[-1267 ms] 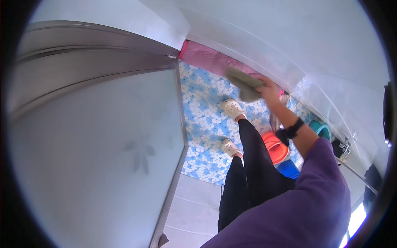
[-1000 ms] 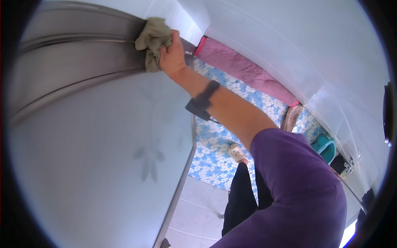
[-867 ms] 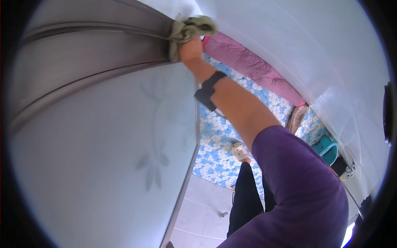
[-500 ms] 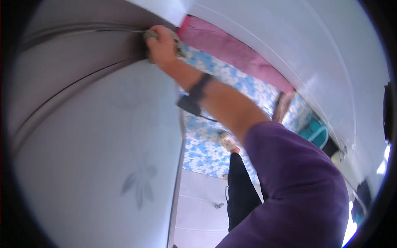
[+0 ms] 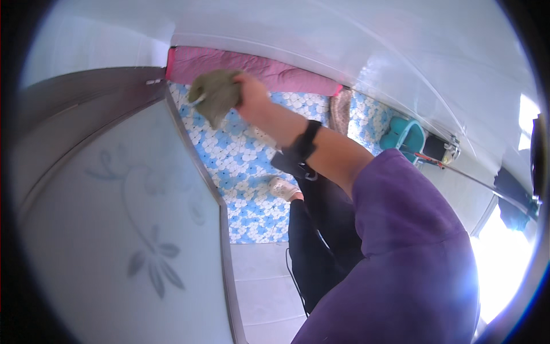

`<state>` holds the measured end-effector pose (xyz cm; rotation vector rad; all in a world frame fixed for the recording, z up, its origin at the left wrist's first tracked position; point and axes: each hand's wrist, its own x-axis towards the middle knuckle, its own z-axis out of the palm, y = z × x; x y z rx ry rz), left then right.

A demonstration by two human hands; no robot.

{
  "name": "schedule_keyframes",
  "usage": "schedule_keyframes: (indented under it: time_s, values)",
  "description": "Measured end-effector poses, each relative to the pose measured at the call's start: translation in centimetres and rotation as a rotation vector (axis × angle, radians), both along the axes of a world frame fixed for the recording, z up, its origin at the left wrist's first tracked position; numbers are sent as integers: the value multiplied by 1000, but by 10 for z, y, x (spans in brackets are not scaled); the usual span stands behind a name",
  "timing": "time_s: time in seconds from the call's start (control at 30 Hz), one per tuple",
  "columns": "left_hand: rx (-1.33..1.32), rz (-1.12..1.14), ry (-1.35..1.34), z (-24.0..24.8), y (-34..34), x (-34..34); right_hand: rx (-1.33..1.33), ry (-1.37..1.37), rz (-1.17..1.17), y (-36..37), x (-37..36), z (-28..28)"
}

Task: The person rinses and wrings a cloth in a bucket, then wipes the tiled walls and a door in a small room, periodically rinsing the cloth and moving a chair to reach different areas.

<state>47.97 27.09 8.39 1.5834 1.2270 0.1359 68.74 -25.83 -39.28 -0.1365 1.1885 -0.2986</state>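
Observation:
My right hand (image 5: 252, 96) is closed on a bunched olive-grey cloth (image 5: 217, 94). Its loose end hangs down from my fingers, held in the air over the blue-and-white flowered floor covering (image 5: 252, 221). A dark strap with a small box (image 5: 298, 155) goes round my right wrist. Left of the cloth stands a frosted glass door panel (image 5: 189, 258) with a grey leaf pattern, its dark top edge (image 5: 103, 114) nearest the hand. The cloth is apart from the door. My left hand is out of the picture.
A pink mat (image 5: 258, 71) lies along the foot of the white wall (image 5: 321, 34). Farther right are a brown rolled cloth (image 5: 339, 112) and a teal bucket (image 5: 404, 135). My feet in light shoes (image 5: 282, 187) stand on the flowered covering, beside pale tiles (image 5: 263, 286).
My right hand has lifted the cloth off the door's dark top edge and out to the right, over the floor. The view has shifted too, showing more of the door and the bucket.

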Motion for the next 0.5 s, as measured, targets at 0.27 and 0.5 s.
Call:
schedule_keyframes:
  time_s: [0.27, 0.5]
  values:
    - [-61, -83, -23, -11, 15, -1, -794, 1546, 1561, -188, -281, -39]
    - [-108, -111, -54, -8, 31, -19, -770, 1889, 1092, -306, -518, 15]
